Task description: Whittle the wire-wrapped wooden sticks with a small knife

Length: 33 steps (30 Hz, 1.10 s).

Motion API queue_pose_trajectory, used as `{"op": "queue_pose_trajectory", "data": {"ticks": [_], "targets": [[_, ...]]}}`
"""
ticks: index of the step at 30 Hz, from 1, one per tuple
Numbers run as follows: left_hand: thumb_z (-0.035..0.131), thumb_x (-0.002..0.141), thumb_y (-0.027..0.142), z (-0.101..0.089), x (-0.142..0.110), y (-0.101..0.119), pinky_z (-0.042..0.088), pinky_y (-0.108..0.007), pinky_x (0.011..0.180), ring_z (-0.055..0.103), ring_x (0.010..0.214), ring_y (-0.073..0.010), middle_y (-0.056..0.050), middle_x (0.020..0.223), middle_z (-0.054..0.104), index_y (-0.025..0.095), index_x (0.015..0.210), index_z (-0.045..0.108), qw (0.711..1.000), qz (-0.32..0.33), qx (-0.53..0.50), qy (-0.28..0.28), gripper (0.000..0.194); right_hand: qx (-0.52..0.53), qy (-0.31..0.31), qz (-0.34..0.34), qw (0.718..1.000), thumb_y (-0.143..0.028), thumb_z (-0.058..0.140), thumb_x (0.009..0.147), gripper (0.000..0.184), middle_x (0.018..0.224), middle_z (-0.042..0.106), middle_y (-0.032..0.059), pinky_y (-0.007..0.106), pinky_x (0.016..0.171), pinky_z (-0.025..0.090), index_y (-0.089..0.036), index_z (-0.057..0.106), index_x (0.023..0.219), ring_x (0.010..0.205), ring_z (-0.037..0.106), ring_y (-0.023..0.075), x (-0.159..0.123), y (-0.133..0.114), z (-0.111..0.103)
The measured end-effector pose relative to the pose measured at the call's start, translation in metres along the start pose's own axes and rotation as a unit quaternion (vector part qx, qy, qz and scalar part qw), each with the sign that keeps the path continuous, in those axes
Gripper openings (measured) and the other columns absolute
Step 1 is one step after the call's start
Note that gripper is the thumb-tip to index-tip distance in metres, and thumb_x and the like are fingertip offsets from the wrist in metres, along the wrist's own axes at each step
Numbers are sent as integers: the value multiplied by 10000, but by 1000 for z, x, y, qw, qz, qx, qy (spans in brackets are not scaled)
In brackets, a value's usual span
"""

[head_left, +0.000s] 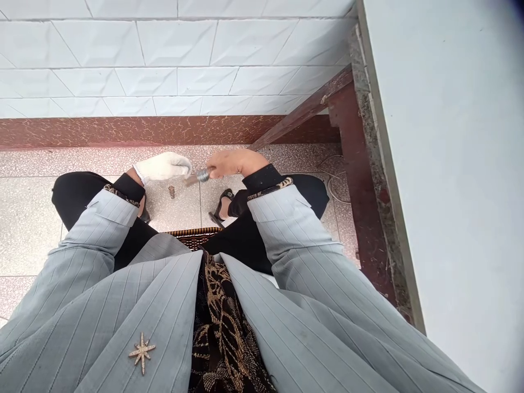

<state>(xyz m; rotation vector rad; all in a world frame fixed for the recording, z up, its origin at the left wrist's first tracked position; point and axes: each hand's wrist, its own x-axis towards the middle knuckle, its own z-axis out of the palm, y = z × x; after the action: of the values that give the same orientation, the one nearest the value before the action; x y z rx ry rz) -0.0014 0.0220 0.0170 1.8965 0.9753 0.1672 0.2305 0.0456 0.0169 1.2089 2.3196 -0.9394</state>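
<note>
My left hand (161, 166) wears a white knitted glove. Its fingers are curled together, close to a short brownish piece wound with silvery wire (202, 175); whether they pinch anything, I cannot make out. Bare, my right hand (233, 162) is closed around the right end of that wire-wound piece, whose blurred brown end points down and left toward the glove. The exact kind of this piece is unclear. On the floor below the left hand is a small brown object (171, 191), too small to name.
I sit with knees apart over a speckled tile floor (176, 210), a woven wicker edge (194, 232) between my thighs. White wall tiles (176, 43) rise ahead. To the right stand a dark red wooden frame (360, 164) and a broad pale surface (458, 164). A thin cable (338, 191) lies beside the frame.
</note>
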Motion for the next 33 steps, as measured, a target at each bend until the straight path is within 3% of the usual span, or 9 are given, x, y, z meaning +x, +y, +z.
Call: {"op": "queue_pose_trajectory", "data": {"ticks": [2, 4, 7, 11, 19, 25, 29, 31, 33], "targets": [[610, 861, 311, -2, 1, -2, 448, -235, 638, 565, 656, -122, -13, 750, 651, 145, 868, 703, 1000, 11, -11, 6, 191, 67, -115, -74, 988, -100, 697, 825, 82, 602, 605, -1, 310, 673, 370, -139, 705, 753, 625, 514, 130, -7, 0, -3], [600, 888, 289, -5, 3, -6, 427, -223, 602, 512, 592, -99, -1, 693, 604, 135, 868, 688, 997, 40, -58, 13, 178, 179, -135, -166, 960, -192, 735, 833, 58, 689, 660, -8, 291, 707, 404, -139, 732, 857, 673, 543, 121, -16, 2, -9], [550, 957, 246, -6, 6, -11, 377, -210, 552, 432, 524, -81, 22, 607, 509, 131, 875, 662, 986, 77, -141, 48, 181, 359, 72, -224, 903, -341, 753, 843, 192, 865, 708, 12, 273, 719, 452, -188, 703, 949, 766, 577, 136, -28, 8, -18], [544, 976, 176, -2, 7, -12, 355, -203, 540, 440, 516, -76, 24, 591, 493, 128, 874, 641, 981, 43, -180, 51, 149, 471, 281, -140, 824, -376, 712, 879, 182, 862, 679, 35, 273, 674, 468, -223, 622, 839, 720, 551, 141, -25, 13, -21], [608, 965, 247, -3, 2, -1, 349, -196, 507, 436, 474, -66, 14, 574, 537, 111, 875, 683, 986, 32, -163, -28, 179, 225, 367, 49, 901, -373, 622, 955, 234, 980, 686, 107, 368, 797, 507, -181, 680, 1077, 901, 639, 241, 3, 25, -11], [637, 938, 214, -7, 1, 0, 352, -182, 500, 449, 488, -53, 8, 613, 564, 110, 832, 662, 985, 39, -169, 12, 151, -39, 145, 12, 989, -257, 651, 892, 167, 917, 715, 104, 353, 748, 458, -174, 751, 997, 836, 623, 232, 2, 18, -5], [611, 924, 156, -8, 3, -5, 322, -179, 480, 447, 487, -55, 9, 611, 555, 111, 815, 650, 984, 13, -171, 40, 124, 25, -76, -126, 989, -203, 646, 869, 120, 758, 677, 13, 292, 687, 420, -172, 743, 932, 709, 578, 156, -8, 11, -9], [596, 927, 132, -9, 4, -5, 317, -182, 483, 429, 485, -55, 22, 587, 526, 112, 817, 648, 982, 9, -175, 67, 124, 134, -80, -196, 968, -245, 681, 852, 149, 813, 698, 7, 290, 725, 449, -167, 735, 968, 745, 590, 152, -16, 10, -13], [575, 943, 119, -9, 6, -4, 317, -184, 492, 415, 486, -55, 31, 576, 501, 118, 819, 644, 979, 11, -180, 98, 141, 274, 34, -239, 931, -322, 730, 831, 230, 919, 715, 16, 298, 766, 479, -183, 721, 1013, 803, 601, 154, -24, 12, -17]]}}
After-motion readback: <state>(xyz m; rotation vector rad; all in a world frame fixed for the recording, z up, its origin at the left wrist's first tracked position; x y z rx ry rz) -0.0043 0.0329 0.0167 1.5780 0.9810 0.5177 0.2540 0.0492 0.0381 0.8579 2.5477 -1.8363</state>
